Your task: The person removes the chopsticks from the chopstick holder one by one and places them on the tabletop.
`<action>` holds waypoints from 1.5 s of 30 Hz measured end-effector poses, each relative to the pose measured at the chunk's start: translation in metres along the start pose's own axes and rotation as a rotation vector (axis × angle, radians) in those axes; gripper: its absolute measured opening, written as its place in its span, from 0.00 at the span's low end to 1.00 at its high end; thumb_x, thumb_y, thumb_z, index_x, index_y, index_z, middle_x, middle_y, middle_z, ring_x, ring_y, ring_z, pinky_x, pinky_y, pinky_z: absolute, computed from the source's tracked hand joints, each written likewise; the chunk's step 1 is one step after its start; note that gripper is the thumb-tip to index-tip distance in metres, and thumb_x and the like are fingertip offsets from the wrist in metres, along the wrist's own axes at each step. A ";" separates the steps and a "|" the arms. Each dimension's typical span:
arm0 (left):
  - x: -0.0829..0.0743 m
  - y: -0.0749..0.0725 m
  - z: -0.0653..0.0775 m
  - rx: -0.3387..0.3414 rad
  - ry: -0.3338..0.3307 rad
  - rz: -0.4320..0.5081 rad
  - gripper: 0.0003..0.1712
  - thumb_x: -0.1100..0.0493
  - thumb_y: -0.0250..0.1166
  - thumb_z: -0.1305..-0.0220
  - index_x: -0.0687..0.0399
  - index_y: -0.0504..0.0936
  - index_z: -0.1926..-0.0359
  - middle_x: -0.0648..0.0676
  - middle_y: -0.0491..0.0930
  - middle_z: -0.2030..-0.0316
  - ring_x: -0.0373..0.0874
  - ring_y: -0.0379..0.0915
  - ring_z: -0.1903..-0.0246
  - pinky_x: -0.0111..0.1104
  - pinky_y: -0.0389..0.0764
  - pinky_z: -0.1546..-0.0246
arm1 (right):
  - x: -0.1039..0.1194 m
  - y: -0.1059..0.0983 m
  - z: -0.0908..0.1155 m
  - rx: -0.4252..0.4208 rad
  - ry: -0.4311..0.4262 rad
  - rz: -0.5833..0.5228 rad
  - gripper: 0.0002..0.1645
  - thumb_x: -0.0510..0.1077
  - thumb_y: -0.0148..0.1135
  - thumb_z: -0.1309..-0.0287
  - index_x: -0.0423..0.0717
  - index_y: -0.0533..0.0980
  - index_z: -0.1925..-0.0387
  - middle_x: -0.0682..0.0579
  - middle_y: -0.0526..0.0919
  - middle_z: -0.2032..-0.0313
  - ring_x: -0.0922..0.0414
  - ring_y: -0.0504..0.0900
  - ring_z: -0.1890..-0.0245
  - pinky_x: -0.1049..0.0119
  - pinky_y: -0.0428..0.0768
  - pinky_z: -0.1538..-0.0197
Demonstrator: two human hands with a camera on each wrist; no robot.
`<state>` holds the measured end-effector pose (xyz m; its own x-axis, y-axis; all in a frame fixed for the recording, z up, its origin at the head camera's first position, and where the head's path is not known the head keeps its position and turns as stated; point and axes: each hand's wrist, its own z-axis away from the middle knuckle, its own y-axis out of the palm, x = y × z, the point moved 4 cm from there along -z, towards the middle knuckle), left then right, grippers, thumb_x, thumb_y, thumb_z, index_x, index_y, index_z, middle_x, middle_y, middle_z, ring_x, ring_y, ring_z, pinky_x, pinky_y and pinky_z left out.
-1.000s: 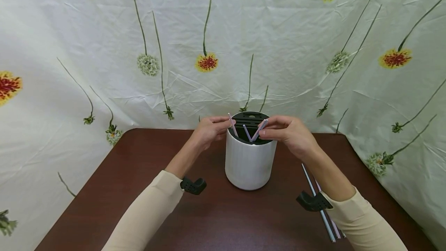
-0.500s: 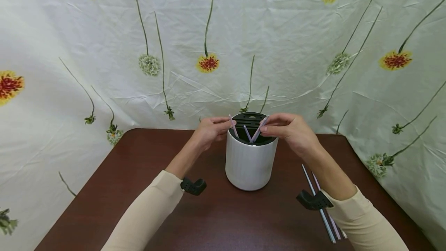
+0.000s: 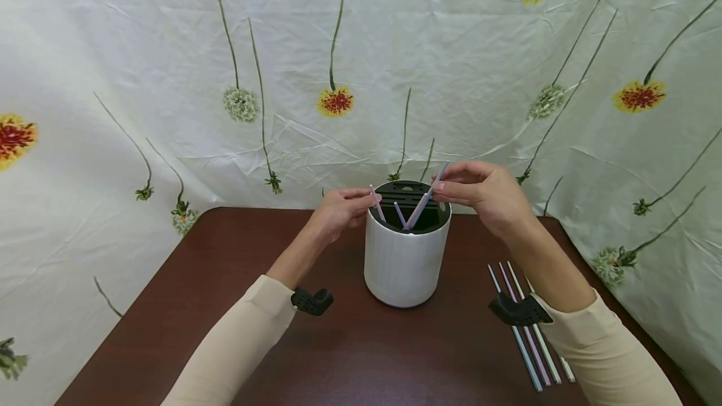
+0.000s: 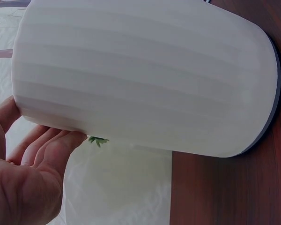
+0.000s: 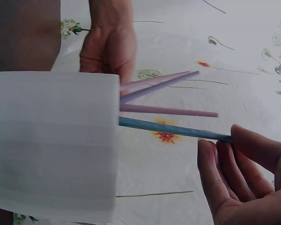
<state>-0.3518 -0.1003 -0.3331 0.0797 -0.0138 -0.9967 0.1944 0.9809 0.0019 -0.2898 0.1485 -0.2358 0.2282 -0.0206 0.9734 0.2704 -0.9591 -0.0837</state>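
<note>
A white round utensil holder (image 3: 402, 268) with a black slotted insert (image 3: 407, 196) stands upright on the table. My left hand (image 3: 341, 210) grips its left rim, the thumb at the top edge and the other fingers along the outer wall (image 4: 145, 70). At the right of the opening, my right hand (image 3: 486, 196) pinches the upper end of a blue chopstick (image 5: 175, 128) between thumb and fingers. The lower part of that chopstick is hidden inside the holder. Two pink chopsticks (image 5: 173, 110) and a purple chopstick (image 5: 161, 86) lean out of the opening beside it.
Several loose chopsticks (image 3: 528, 349) in blue, pink and pale tones lie side by side on the dark red-brown table (image 3: 361, 356), partly under the right forearm. A floral white cloth (image 3: 361, 49) hangs behind the table. Each wrist carries a black camera mount (image 3: 312, 301).
My right hand has risen and shifted right, drawing the blue chopstick farther out, apart from the pink one beside it. More of the table chopsticks show. My left hand stays at the rim.
</note>
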 end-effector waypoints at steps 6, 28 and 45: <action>-0.002 0.000 0.000 0.004 0.004 0.003 0.22 0.57 0.65 0.28 0.59 0.80 0.37 0.59 0.81 0.39 0.51 0.78 0.38 0.45 0.78 0.37 | 0.023 -0.007 -0.002 0.016 -0.105 -0.168 0.09 0.25 0.66 0.41 0.40 0.84 0.66 0.48 0.87 0.64 0.54 0.89 0.63 0.59 0.87 0.49; 0.001 0.001 0.000 -0.002 0.002 0.001 0.22 0.57 0.66 0.29 0.60 0.81 0.38 0.60 0.80 0.38 0.54 0.77 0.38 0.49 0.74 0.34 | 0.084 -0.065 0.010 -0.006 -0.351 -0.509 0.11 0.19 0.53 0.37 0.25 0.81 0.62 0.36 0.85 0.64 0.44 0.88 0.67 0.54 0.88 0.53; -0.002 0.002 -0.001 -0.019 0.006 -0.007 0.21 0.57 0.68 0.31 0.60 0.82 0.40 0.60 0.81 0.40 0.53 0.80 0.41 0.47 0.77 0.37 | 0.055 -0.118 0.025 -0.111 -0.220 -0.432 0.13 0.21 0.54 0.35 0.29 0.83 0.59 0.39 0.88 0.63 0.47 0.90 0.65 0.58 0.88 0.55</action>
<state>-0.3521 -0.0982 -0.3315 0.0722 -0.0200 -0.9972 0.1766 0.9843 -0.0069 -0.2858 0.2676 -0.1774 0.3120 0.4340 0.8451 0.2853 -0.8913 0.3524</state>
